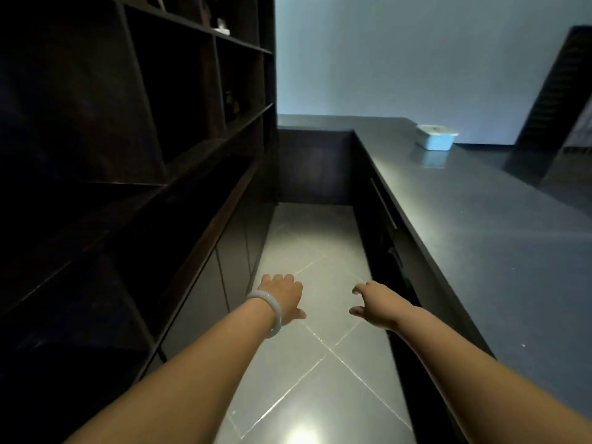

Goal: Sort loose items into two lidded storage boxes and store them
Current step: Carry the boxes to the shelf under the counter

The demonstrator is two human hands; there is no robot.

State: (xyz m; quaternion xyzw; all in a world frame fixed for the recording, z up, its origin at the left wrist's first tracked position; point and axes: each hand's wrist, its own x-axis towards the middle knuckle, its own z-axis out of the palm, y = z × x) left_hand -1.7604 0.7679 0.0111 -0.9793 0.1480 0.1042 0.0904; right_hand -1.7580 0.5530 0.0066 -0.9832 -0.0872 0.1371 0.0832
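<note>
Blue box (436,141), shut, upper right on counter (480,238). We guess light, hard, slippery; hold both sides. Our left hand (282,296), right hand (375,304), lower middle: loose, holding nothing.

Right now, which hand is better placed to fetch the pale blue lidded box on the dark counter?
Probably the right hand: empty, beside the dark counter bearing the pale blue lidded box. Left hand hangs nearer the dark shelving.

Open floor (307,363) runs between the shelf unit (128,155), left, and the worktop (480,238), right (a lidded box (436,140) stands far along it); a dark panel (315,168) blocks the far end.
</note>
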